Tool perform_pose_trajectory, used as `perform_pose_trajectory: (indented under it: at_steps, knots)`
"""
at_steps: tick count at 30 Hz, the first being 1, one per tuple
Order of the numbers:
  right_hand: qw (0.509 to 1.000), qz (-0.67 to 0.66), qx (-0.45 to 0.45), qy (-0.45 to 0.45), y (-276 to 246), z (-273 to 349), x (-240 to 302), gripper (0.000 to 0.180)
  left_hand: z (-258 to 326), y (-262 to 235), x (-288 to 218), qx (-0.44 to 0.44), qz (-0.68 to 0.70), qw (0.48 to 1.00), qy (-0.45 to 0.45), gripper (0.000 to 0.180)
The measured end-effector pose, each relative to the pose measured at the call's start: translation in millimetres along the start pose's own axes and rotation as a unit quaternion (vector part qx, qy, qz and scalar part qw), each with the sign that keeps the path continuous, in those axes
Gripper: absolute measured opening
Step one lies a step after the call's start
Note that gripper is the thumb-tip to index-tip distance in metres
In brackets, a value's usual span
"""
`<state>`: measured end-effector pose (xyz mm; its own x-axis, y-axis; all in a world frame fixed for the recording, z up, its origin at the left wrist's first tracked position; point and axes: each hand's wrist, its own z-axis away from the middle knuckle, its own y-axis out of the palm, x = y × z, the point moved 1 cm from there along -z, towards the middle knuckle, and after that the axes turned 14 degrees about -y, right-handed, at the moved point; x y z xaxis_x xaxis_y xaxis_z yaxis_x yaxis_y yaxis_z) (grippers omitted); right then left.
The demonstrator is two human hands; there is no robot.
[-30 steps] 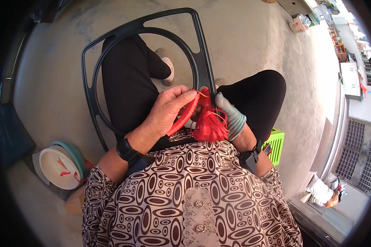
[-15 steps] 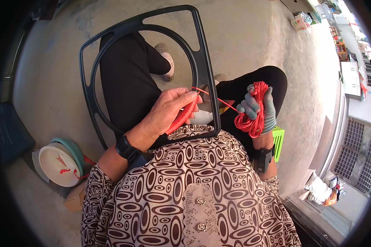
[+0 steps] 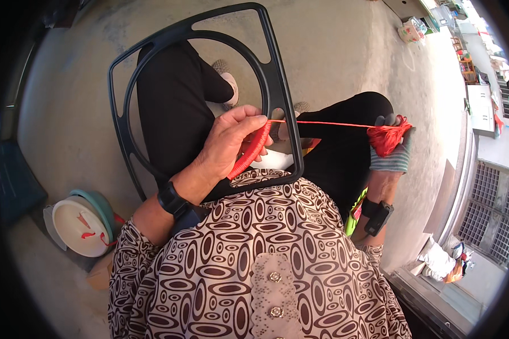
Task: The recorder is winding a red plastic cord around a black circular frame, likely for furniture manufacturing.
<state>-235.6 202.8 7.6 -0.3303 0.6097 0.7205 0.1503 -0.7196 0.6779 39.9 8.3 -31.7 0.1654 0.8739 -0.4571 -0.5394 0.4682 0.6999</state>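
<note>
Concrete floor below, left hand [image 3: 229,144] pinching black frame [image 3: 277,85], right hand [image 3: 391,148] clutching red cord bundle [image 3: 385,138] — strand taut between.

White lidded bucket [image 3: 76,226] on floor [image 3: 345,62]

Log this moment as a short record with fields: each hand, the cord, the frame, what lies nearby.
left hand: pinches the wrapped red part of the frame
right hand: gloved, grips a red cord bundle
cord: stretched taut between the hands
frame: black, ring inside, resting on the lap
nearby: white lidded tub on the floor, left
</note>
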Motion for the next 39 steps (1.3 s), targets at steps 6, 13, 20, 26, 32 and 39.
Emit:
perform_pose_trajectory:
  at_steps: [6,13,20,26,32,39]
  knots:
    - [0.802,0.545,0.196,-0.148,28.9,4.8,-36.5,0.041,1.6,2.2,0.1,0.011,-0.032,0.999,0.003,0.013]
    - [0.920,0.336,0.172,0.110,85.7,33.8,-146.5,0.035,0.7,3.7,4.6,0.075,0.013,0.995,-0.057,0.018]
    - [0.851,-0.031,0.241,0.465,103.0,56.0,-148.3,0.084,-3.9,-1.5,10.7,0.066,0.071,0.990,-0.103,0.025]
    - [0.868,0.006,0.286,0.405,109.7,51.3,-148.7,0.085,-4.4,-5.4,12.3,0.053,0.053,0.993,-0.091,0.023]
    - [0.834,-0.074,0.389,0.385,103.2,58.9,-135.7,0.075,-3.9,-1.0,9.0,0.053,-0.026,0.998,-0.037,0.019]
    - [0.849,0.267,0.354,0.287,98.7,61.5,-116.9,0.043,-4.4,-0.2,4.7,0.005,-0.033,0.999,0.030,0.015]
